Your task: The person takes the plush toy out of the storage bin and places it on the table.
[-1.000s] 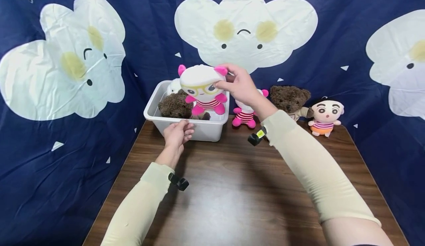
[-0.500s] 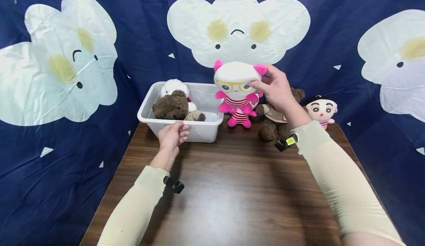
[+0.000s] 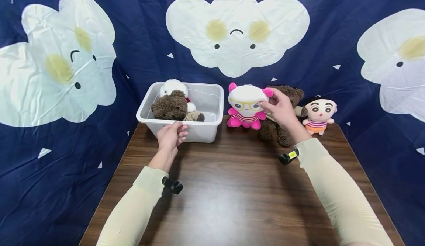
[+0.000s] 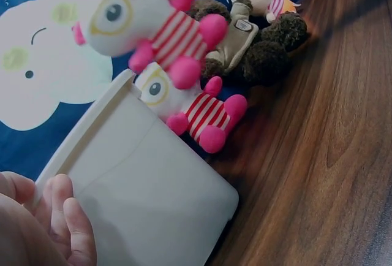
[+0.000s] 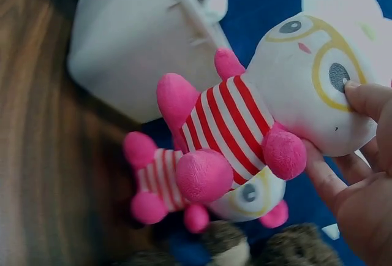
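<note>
My right hand (image 3: 280,109) pinches the side of the head of a white and pink panda plush toy (image 3: 247,104) with yellow glasses and a red-striped body. Just behind it, in the right wrist view, a matching panda plush (image 5: 160,180) shows partly; the held one covers it in the head view. With thumb and fingers, my left hand (image 3: 170,137) grips the front rim of the light grey plastic bin (image 3: 202,131). Inside the bin lie a brown teddy bear (image 3: 170,106) and a white plush toy (image 3: 173,86), partly hidden by the bear.
Right of the pandas sits another brown teddy bear (image 3: 283,135), partly behind my right hand. Beside it is a black-haired doll (image 3: 319,113) in a striped top. Dark blue cloth with clouds (image 3: 237,24) hangs behind the wooden table (image 3: 225,183).
The right hand has carried the panda plush from above the bin to the right, then lowered it in front of the matching one. The left hand keeps its grip on the rim.
</note>
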Tool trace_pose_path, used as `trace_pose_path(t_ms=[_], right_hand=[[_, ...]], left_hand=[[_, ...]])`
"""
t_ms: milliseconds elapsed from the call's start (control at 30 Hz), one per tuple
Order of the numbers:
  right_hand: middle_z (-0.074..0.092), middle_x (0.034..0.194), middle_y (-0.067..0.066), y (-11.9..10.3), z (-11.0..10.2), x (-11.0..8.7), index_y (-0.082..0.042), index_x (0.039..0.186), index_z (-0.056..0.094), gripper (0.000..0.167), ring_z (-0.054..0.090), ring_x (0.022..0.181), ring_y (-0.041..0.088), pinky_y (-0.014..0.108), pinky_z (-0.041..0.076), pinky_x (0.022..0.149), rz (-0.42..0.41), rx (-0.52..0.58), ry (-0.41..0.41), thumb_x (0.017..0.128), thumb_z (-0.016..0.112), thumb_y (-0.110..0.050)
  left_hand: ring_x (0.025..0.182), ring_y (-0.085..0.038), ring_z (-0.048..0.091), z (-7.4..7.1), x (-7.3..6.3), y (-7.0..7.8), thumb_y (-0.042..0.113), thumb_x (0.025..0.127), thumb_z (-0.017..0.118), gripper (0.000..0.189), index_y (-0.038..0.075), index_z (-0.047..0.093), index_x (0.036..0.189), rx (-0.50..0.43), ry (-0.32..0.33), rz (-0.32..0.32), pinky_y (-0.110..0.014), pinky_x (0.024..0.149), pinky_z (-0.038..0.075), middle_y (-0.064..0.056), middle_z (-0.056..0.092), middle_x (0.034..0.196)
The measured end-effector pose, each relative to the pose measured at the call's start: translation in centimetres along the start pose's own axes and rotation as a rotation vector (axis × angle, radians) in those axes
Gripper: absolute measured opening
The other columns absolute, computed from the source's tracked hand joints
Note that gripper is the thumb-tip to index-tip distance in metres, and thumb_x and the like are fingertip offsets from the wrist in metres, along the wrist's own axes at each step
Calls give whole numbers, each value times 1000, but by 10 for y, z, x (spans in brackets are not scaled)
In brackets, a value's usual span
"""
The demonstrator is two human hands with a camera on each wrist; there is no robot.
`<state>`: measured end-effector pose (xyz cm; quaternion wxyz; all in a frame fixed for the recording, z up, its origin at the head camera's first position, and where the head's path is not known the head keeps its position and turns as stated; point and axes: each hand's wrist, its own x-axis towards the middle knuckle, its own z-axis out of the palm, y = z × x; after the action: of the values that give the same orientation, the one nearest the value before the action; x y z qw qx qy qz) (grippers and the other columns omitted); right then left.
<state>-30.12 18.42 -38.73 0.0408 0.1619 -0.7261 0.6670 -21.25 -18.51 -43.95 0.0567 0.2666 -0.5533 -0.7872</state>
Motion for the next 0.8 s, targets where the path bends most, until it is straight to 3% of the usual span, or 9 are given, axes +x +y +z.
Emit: trace_pose_path(t_ms=[200,400,567,800], right_hand=[[66,113,-2,35,8,-10,3,133,53,42,69,98,6,20,63,76,47,22,-24,94,65,10],[64,115,1,66,14,-18,1,133,53,42,68,96,4,21,63,75,120,10,-16,94,64,11],[59,125,6,82,18,-21,3,139,48,47,67,98,3,23,63,78,164,50,-23,95,63,10],[59,126,2,95,15,-24,1,139,49,48,67,100,4,22,63,80,210,148,-21,95,63,10]], left_hand=[[54,-8,68,-1,0,0,14,94,67,15,8,55,100,0,-7,2,-18,47,55,1,77,74],[54,-7,68,0,1,0,14,94,67,14,8,55,100,5,-11,3,-18,47,55,2,77,74],[54,-7,68,0,0,0,14,94,67,15,8,55,101,7,-8,4,-17,47,55,1,78,75],[55,-7,69,-1,1,1,15,94,68,15,8,56,101,16,-7,-11,-18,48,56,2,78,76]])
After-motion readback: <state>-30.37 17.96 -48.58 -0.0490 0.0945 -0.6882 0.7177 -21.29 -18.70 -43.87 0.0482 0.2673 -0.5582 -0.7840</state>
